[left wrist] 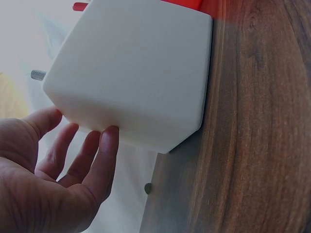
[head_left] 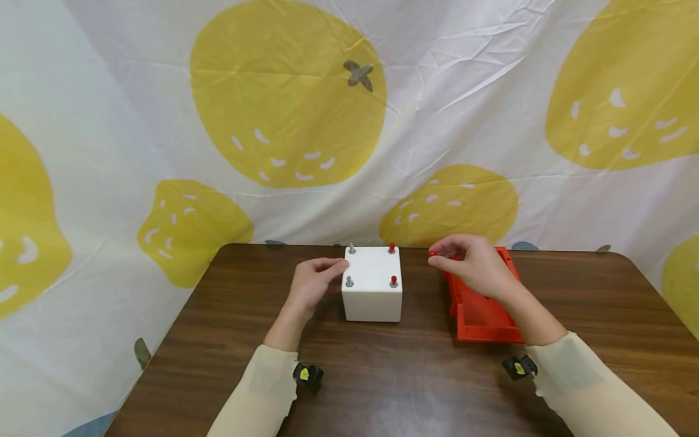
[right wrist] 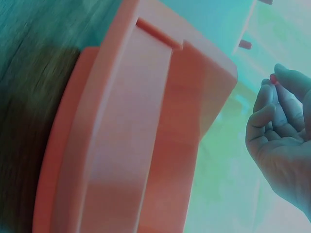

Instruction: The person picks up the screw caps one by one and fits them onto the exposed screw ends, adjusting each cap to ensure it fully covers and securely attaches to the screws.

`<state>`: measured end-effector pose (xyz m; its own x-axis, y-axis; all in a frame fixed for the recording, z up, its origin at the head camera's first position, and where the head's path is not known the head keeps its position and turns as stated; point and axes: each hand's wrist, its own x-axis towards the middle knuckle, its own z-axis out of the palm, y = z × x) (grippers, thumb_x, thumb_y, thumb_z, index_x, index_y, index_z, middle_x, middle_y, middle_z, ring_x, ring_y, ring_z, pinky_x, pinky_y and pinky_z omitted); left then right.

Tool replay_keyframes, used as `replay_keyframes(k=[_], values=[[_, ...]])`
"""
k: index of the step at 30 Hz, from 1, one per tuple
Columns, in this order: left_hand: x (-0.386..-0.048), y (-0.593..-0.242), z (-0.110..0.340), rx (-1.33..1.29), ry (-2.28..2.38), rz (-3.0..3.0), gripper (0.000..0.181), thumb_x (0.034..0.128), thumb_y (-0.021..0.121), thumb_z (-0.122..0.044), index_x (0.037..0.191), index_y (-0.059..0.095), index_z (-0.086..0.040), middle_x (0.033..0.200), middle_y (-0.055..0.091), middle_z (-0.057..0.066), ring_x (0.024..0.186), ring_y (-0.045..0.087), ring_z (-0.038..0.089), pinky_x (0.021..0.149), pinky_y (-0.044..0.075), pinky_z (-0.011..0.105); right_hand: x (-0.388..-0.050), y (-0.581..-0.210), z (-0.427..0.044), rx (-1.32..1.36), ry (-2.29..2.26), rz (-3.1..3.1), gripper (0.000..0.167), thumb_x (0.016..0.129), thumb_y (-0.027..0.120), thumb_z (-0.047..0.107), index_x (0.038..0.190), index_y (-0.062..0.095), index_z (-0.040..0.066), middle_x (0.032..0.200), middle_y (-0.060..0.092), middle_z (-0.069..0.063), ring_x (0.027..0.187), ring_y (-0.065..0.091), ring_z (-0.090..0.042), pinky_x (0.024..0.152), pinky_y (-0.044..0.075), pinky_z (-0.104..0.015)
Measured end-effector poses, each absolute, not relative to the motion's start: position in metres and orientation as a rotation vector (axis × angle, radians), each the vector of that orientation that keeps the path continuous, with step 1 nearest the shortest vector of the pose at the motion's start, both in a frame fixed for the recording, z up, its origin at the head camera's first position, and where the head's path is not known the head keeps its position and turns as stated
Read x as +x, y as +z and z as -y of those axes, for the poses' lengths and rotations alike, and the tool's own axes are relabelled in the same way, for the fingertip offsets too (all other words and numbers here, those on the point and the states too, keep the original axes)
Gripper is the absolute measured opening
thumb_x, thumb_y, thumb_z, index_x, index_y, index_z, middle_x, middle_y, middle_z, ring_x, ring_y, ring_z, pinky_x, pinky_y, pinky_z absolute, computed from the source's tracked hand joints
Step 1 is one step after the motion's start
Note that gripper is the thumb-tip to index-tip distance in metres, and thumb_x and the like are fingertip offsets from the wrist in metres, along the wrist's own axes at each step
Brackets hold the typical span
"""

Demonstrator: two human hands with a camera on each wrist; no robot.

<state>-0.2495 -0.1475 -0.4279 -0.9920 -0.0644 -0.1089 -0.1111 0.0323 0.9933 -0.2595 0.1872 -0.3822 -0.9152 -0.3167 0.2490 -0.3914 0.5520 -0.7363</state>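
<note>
A white block (head_left: 373,304) stands on the table with a bolt rising near each top corner. Two bolts on its left side, a far one (head_left: 352,249) and a near one (head_left: 349,281), show bare metal thread. On the right side, a far red cap (head_left: 392,247) and a near red cap (head_left: 394,280) cover the bolts. My left hand (head_left: 312,284) rests its fingertips against the block's left side without curling round it. Between thumb and index finger, my right hand (head_left: 482,268) pinches a small red cap (right wrist: 273,78), right of the block and above a red bin.
The red bin (head_left: 488,334) lies right of the block on the brown wooden table (head_left: 235,340), partly hidden under the right hand and forearm. Behind the table's far edge hangs a white cloth (head_left: 426,91) printed with yellow fruit.
</note>
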Motion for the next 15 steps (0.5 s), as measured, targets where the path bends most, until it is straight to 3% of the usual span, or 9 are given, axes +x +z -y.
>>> replay_keyframes(k=[15], values=[[-0.25,-0.428,0.148,-0.176,2.15,-2.237,0.03,0.097,0.082,-0.021,0.119,0.078,-0.001,0.115,0.075,0.013,0.099,0.074,0.028,0.093,0.062,0.051,-0.256,-0.379,-0.165,0.681,1.429,2.654,0.019,0.096,0.083,0.025,0.11,0.079,0.013,0.095,0.075,-0.003,0.085,0.066,-0.025,0.067,0.055,-0.028]])
